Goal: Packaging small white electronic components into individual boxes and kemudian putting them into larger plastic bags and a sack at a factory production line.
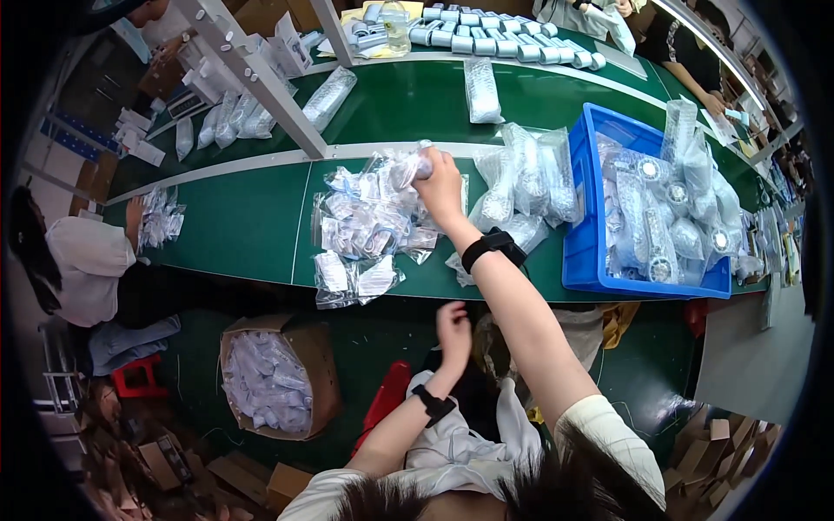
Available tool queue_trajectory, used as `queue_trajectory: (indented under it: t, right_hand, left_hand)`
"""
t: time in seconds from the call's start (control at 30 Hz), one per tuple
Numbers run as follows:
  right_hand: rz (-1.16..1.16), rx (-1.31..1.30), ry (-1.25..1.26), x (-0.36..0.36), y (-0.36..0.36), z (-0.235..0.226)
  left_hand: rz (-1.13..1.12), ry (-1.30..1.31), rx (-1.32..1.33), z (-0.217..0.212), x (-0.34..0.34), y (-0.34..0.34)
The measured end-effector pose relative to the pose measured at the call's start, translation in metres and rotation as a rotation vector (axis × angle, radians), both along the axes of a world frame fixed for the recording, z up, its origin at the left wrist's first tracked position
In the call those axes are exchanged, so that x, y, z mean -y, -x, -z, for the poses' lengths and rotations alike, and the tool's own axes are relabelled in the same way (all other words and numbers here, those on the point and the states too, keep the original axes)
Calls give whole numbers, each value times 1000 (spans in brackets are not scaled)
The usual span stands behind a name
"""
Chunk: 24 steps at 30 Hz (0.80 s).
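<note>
My right hand (440, 184) reaches over the green table, its fingers closed round a clear plastic packet (424, 161) with something rounded in it. Beneath and left of it lies a loose pile of small clear bags (369, 217) holding white and bluish pieces and printed slips. Down by my lap, below the table edge, is my left hand (453, 334); motion smears its fingers, and nothing shows plainly in them. Right of my right hand, several bubble-wrapped items (527, 174) lie against a blue crate (584, 204) filled with more of them.
A cardboard box (324, 365) of wrapped pieces stands on the floor at left. A metal post (261, 82) and rail cross the table. Grey-white cylinders (486, 39) stand in rows at the back. Other people work at left (87, 252) and at the far side.
</note>
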State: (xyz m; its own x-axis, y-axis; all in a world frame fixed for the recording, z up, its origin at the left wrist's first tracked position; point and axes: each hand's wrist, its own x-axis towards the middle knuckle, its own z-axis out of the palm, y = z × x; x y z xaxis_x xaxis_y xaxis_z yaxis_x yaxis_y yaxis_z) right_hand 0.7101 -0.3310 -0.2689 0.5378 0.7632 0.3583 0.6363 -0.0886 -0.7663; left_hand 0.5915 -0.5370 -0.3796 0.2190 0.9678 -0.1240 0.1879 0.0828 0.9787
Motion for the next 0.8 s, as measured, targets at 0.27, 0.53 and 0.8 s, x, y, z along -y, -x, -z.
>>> queue_trajectory:
  t: [0.27,0.53,0.8]
  right_hand:
    - [-108,274,577,-7,31,27]
    - [-167,327,674,14,16,9]
    - [-162,156,-507,155,-15,-16]
  left_hand:
    - [-359,-722,-827,-26,-160,128]
    - [-150,-640,-1079,-3,-196,111]
    - [-267,-867,-1004,-18,-235,96]
